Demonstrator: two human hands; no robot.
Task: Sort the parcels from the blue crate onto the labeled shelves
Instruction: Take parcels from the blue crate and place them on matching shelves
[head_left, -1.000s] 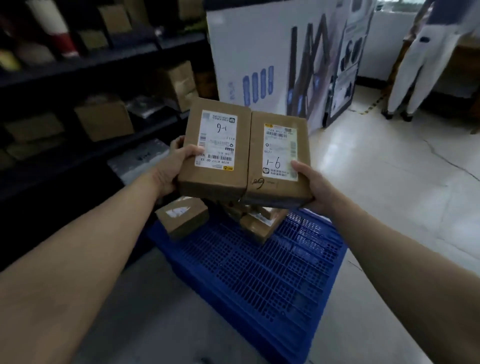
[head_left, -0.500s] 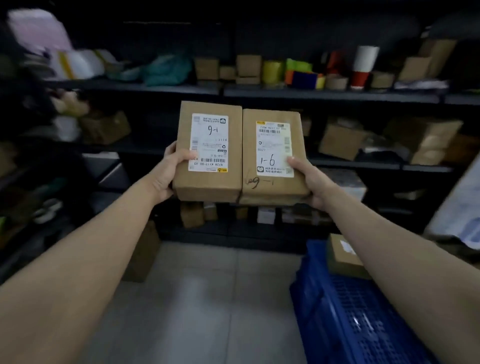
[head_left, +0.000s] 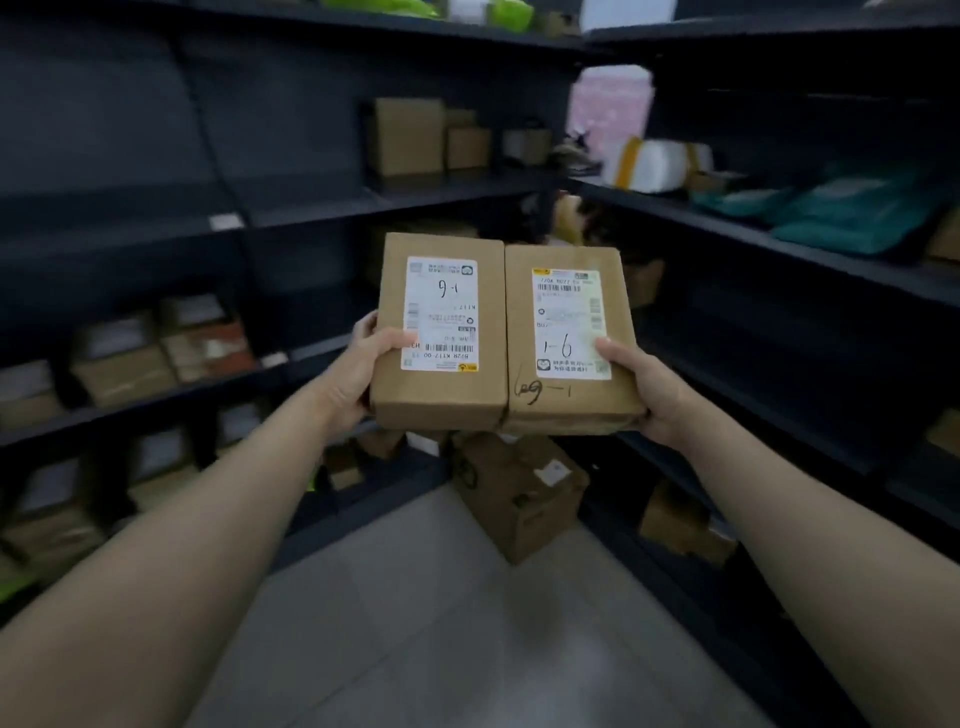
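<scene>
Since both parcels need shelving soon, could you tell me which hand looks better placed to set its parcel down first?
Probably the right hand: its parcel is nearest the right-hand shelves. The left hand holds the other parcel, beside farther shelving.

Matt cardboard parcels (head_left: 498, 332) (paper labels (head_left: 440, 314))

Your left parcel (head_left: 441, 332) carries a white label handwritten "9-1" and printed "K117-00", while your right parcel (head_left: 569, 340) has "9-1" penned on its label and "69-1" scrawled on the cardboard below.
</scene>
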